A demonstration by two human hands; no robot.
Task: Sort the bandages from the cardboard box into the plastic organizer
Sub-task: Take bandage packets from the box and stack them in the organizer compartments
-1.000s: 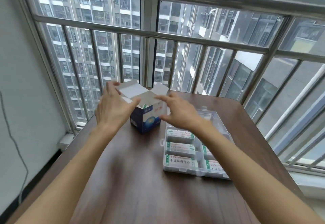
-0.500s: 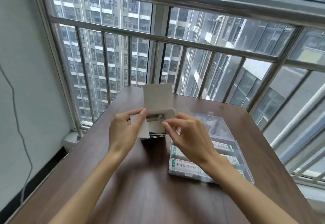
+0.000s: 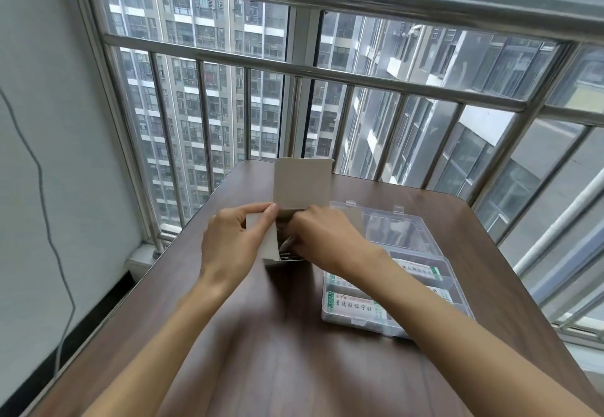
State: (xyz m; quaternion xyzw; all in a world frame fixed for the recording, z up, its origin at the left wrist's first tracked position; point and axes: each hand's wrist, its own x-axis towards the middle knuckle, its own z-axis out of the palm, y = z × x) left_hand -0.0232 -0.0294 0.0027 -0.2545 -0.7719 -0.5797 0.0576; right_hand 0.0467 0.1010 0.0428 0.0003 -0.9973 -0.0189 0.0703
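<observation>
Fingers of the right hand curl down into the open mouth of the cardboard box, apparently pinching at the bandages packed inside, though the fingertips are hidden behind the knuckles and a firm hold cannot be confirmed; the left hand grips the box's near side, its fingers pressed against a side flap, thumb behind it. The box stands near the middle of the counter, its tall lid flap upright, just beside the plastic organizer, whose near compartments already hold several wrapped packs while the far ones look bare. Judged from this, the risk is a tug that drags the light box along or tips it should the left hand slacken, spilling bandages across the counter. A tight bundle may also snag on the flaps and come out fanned or dropped short of the organizer. Beyond, a steel railing fronts high-rise blocks
</observation>
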